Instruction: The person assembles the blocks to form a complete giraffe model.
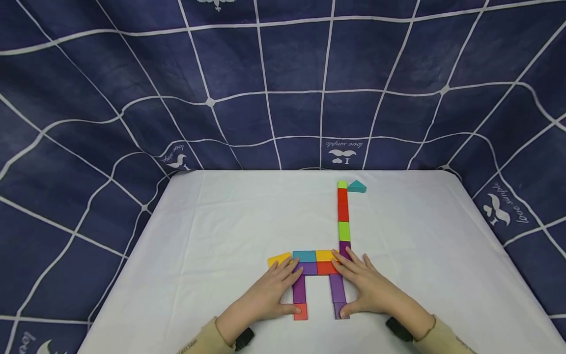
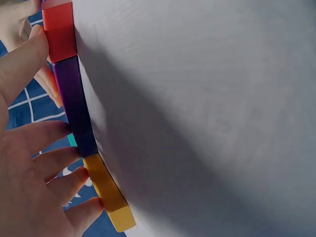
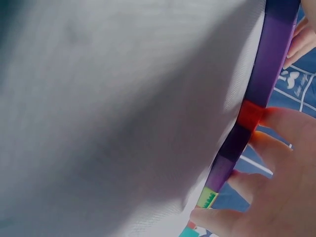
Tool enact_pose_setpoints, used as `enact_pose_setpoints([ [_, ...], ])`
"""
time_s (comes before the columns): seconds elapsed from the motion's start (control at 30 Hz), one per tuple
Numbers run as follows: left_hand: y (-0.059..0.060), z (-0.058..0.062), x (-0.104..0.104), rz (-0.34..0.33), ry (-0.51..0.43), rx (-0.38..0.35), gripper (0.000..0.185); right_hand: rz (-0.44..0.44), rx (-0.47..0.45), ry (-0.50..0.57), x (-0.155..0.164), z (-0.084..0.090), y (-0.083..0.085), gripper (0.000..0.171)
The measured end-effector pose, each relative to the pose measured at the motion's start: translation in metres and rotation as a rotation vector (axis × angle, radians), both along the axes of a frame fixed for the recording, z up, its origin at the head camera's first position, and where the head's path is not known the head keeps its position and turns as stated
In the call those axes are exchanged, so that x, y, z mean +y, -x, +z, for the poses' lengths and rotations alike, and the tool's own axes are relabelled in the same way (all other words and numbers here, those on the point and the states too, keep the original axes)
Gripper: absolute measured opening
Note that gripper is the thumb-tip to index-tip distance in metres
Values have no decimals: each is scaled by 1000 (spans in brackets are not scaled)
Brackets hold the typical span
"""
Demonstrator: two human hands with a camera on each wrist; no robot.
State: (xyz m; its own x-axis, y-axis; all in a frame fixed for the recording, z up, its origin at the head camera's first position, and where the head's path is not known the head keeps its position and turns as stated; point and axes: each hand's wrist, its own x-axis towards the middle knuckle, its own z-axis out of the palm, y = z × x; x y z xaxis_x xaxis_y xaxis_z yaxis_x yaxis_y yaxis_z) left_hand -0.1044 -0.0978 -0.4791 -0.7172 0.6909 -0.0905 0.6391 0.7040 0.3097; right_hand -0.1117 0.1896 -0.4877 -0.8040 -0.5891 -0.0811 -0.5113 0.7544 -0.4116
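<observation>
A flat giraffe-shaped figure of coloured blocks lies on the white table point(image 1: 212, 226). Its neck point(image 1: 343, 216) of green, red and purple blocks ends at a teal triangle point(image 1: 356, 186). My left hand point(image 1: 283, 287) lies flat beside the left purple leg point(image 1: 299, 289), fingers reaching the yellow tail block point(image 1: 279, 258) and thumb at the red foot point(image 1: 300, 312). My right hand point(image 1: 358, 285) lies flat beside the right purple leg point(image 1: 337, 287), with its fingertips on the body blocks point(image 1: 327, 268). In the left wrist view, fingers point(image 2: 54, 163) touch the purple point(image 2: 74, 98) and yellow point(image 2: 108, 192) blocks.
A navy cloth with white lines point(image 1: 283, 98) hangs behind and around the table. White tabletop stretches to the left and right of the figure. Dark wrist-worn devices point(image 1: 398, 328) show at both sleeves near the front edge.
</observation>
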Motion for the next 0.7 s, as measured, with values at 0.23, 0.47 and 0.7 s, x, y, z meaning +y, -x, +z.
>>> enact_pose_setpoints([
  [0.23, 0, 1, 0, 6, 3, -7, 86, 2, -18, 2, 0, -1, -1, 114],
  [0.47, 1, 2, 1, 19, 3, -27, 85, -17, -33, 4, -1, 1, 0, 113],
  [0.7, 2, 3, 2, 15, 8, -23, 86, -2, -38, -4, 0, 1, 0, 110],
])
